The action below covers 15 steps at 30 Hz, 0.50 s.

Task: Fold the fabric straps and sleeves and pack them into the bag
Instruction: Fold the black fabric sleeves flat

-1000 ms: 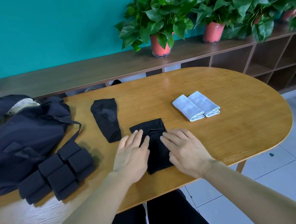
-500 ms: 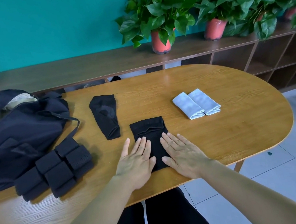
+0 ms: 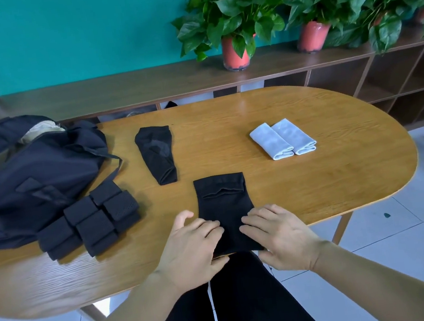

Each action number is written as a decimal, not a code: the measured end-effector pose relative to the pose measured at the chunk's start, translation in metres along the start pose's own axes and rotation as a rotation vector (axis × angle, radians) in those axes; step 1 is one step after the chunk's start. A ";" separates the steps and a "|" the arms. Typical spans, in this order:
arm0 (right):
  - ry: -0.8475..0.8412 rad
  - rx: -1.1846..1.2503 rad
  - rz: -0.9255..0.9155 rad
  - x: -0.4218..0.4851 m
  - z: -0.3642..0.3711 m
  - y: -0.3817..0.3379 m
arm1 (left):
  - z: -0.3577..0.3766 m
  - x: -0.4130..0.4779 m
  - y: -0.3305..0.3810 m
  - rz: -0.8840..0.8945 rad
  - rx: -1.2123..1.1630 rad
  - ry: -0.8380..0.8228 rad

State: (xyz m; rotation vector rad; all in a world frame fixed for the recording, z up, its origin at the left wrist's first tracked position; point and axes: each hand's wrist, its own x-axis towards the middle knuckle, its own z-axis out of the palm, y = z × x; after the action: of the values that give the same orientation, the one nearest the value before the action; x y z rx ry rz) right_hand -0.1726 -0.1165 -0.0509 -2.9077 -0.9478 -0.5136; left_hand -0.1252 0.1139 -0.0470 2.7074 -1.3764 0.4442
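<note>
A black sleeve (image 3: pixel 223 204) lies flat on the wooden table (image 3: pixel 330 188), its near end at the front edge. My left hand (image 3: pixel 190 249) and my right hand (image 3: pixel 283 239) pinch that near end from either side, fingers curled on top and thumbs at the edge below. A second black sleeve (image 3: pixel 158 154) lies farther back to the left. Two folded white sleeves (image 3: pixel 283 137) sit side by side at the back right. Several folded black straps (image 3: pixel 92 222) are stacked against the dark bag (image 3: pixel 32 178) on the left.
Behind the table runs a long wooden shelf unit (image 3: pixel 142 88) with potted plants (image 3: pixel 232 23) on top. The table's rounded right end (image 3: pixel 410 158) overhangs a tiled floor. My legs in black trousers (image 3: pixel 238 305) are under the front edge.
Both hands slid back along the black sleeve towards me, from flat on its middle to its near end. Their fingers have curled and now pinch that end.
</note>
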 end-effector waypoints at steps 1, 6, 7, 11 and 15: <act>0.009 -0.001 -0.010 -0.001 0.000 -0.001 | -0.001 -0.002 0.000 0.008 -0.005 0.010; 0.077 0.018 0.101 0.003 -0.005 -0.001 | -0.007 -0.006 -0.003 -0.088 -0.126 0.083; 0.094 0.023 0.164 0.006 -0.007 -0.001 | -0.008 -0.004 -0.004 -0.168 -0.157 0.096; 0.148 0.019 0.439 0.020 -0.002 0.002 | -0.009 0.010 -0.005 -0.488 -0.234 0.070; 0.130 -0.006 0.608 0.031 0.004 0.000 | -0.015 0.021 0.001 -0.631 -0.266 0.022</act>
State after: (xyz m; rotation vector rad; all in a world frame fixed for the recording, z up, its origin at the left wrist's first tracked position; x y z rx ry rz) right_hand -0.1474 -0.0982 -0.0449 -2.9022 -0.0253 -0.6330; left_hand -0.1172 0.0996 -0.0267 2.6925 -0.4701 0.2130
